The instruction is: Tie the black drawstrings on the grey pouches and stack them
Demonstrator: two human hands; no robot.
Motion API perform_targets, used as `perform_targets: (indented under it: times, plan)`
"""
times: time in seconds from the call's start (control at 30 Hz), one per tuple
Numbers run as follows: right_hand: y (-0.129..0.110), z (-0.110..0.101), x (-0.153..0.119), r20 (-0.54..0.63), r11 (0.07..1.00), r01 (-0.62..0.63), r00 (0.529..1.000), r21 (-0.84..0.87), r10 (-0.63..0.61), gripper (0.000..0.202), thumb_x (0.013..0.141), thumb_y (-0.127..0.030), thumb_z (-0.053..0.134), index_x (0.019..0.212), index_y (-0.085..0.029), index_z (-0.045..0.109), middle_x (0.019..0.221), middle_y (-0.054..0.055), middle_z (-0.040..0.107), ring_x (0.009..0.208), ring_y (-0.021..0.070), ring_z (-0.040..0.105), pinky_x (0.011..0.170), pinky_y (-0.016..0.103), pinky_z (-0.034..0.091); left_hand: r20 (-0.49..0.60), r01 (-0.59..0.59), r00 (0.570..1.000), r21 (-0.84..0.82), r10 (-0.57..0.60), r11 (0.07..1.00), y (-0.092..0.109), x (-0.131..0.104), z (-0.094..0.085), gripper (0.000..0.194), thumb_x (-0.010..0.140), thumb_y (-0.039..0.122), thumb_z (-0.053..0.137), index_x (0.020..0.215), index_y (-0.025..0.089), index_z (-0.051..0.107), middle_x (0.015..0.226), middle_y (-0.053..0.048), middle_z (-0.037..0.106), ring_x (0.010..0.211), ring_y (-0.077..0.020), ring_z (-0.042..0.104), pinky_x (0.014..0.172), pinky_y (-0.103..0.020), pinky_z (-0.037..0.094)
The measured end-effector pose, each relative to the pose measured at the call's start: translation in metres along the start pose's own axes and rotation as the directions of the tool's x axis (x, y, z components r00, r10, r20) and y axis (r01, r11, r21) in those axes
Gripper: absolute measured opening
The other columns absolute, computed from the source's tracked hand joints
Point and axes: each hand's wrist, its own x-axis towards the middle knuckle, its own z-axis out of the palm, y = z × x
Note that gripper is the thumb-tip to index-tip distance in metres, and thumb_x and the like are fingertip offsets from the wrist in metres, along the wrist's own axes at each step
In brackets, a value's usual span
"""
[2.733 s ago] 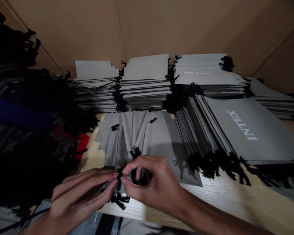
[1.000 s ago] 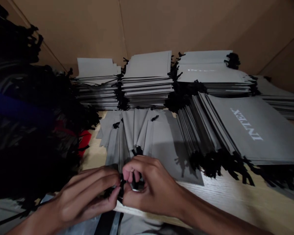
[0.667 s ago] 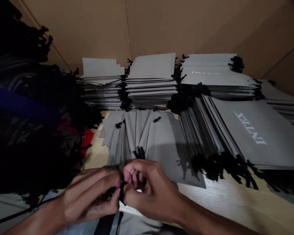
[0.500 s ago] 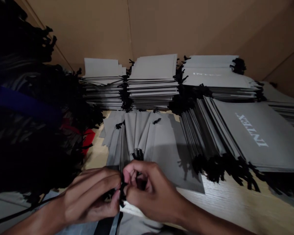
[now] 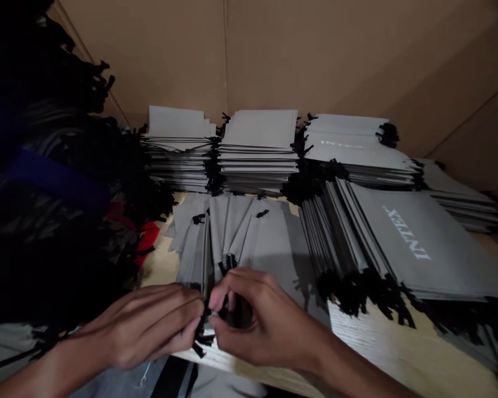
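Note:
My left hand is closed, its fingers pinching black drawstring ends at the near edge of a folded grey bag. Close beside it, my right hand has thumb and forefinger curled together at the same black cord. The exact fingertip contact is partly hidden. Under and beyond both hands lie several flat grey bags, overlapping like a fan, with short black cord ends showing at their edges.
To the right leans a thick row of grey bags marked INTEX, black cords hanging out. Behind are stacks of grey bags against a brown board wall. A tall dark heap with a red piece crowds the left of the wooden table.
My left thumb has drawn in against the fingers, and the black cord ends hang lower below my hand. My right finger and thumb remain near the cord. The view has shifted slightly.

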Motion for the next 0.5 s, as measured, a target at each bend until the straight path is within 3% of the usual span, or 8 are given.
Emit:
perform_targets:
  times: [0.23, 0.5]
  plan:
    - [0.0053, 0.0034, 0.0011, -0.01, 0.988, 0.104, 0.994, -0.111, -0.106, 0.017, 0.081, -0.014, 0.076, 0.095, -0.022, 0.072, 0.086, -0.004, 0.073, 0.075, 0.0114, 0.064, 0.076, 0.023, 0.049, 0.026, -0.094, 0.995, -0.002, 0.094, 0.996, 0.0013, -0.0061, -0.0023, 0.038, 0.102, 0.013, 0.048, 0.1, 0.03, 0.082, 0.092, 0.0, 0.085, 0.088, -0.023, 0.081, 0.091, -0.035, 0.069]
    - [0.006, 0.003, 0.0002, 0.002, 0.975, 0.098, 0.995, -0.2, -0.1, 0.018, 0.078, -0.013, 0.075, 0.093, -0.023, 0.072, 0.086, -0.004, 0.075, 0.075, 0.0146, 0.067, 0.077, 0.026, 0.049, 0.059, -0.164, 0.985, 0.013, 0.163, 0.986, 0.0016, -0.0082, -0.0065, 0.042, 0.097, 0.006, 0.049, 0.113, 0.029, 0.08, 0.104, -0.001, 0.086, 0.103, -0.0255, 0.083, 0.105, -0.04, 0.066]
